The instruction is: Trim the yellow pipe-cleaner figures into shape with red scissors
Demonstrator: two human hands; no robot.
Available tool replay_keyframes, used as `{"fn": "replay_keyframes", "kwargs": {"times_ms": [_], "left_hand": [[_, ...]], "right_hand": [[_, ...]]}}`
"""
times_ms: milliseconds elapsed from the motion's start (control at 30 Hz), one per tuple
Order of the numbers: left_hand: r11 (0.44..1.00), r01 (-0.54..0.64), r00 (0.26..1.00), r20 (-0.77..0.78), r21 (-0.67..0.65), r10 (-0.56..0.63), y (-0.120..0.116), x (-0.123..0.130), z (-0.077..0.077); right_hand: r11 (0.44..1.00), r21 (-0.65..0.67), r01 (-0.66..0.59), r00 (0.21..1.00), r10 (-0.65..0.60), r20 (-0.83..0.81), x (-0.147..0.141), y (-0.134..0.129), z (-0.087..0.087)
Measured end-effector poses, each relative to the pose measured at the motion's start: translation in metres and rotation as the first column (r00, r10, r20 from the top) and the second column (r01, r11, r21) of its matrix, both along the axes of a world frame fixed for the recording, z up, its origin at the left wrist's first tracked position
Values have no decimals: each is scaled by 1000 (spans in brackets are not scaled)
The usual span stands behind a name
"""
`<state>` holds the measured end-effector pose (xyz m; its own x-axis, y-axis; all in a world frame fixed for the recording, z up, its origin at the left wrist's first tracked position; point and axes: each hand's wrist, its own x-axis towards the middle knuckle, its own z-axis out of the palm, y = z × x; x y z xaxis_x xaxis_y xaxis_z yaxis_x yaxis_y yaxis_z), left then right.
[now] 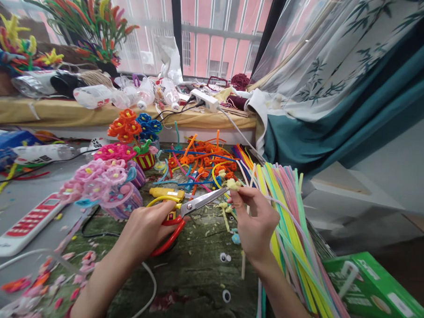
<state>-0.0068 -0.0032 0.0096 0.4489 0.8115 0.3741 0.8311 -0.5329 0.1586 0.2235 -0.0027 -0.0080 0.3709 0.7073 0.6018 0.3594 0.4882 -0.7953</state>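
Window (221,19): spans the far side, divided by a dark upright frame (176,31); pale bars (217,32) run across the outside. Beyond stands a pink building (197,46). Lighting: daylight enters through the glazing. Ledge (52,112): below the window, covered with tan cloth; pale facing beneath. Curtains: teal drape (304,135) gathered at right, beside a white panel (324,70) with a leaf print. Wall (408,172): pale, right side. White box-like furniture (340,183) stands below the drape. Floor (422,255): dark brown, partly visible at lower right. Table: dark green wood-patterned surface (196,280), grey section (5,215) at left
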Motion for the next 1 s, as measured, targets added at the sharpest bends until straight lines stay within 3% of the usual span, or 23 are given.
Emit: {"fn": "replay_keyframes", "kwargs": {"times_ms": [667, 867, 1000], "left_hand": [[998, -66, 991, -119, 3, 66, 0, 4, 6], [994, -67, 986, -149, 85, 79, -1, -1, 7], [983, 2, 991, -134, 181, 23, 0, -8, 7]], "right_hand": [[997, -47, -65, 996, 61, -71, 0, 0, 4], [994, -80, -80, 995, 75, -72, 3, 2, 6], [978, -115, -172, 983, 162, -90, 5, 3, 8]]}}
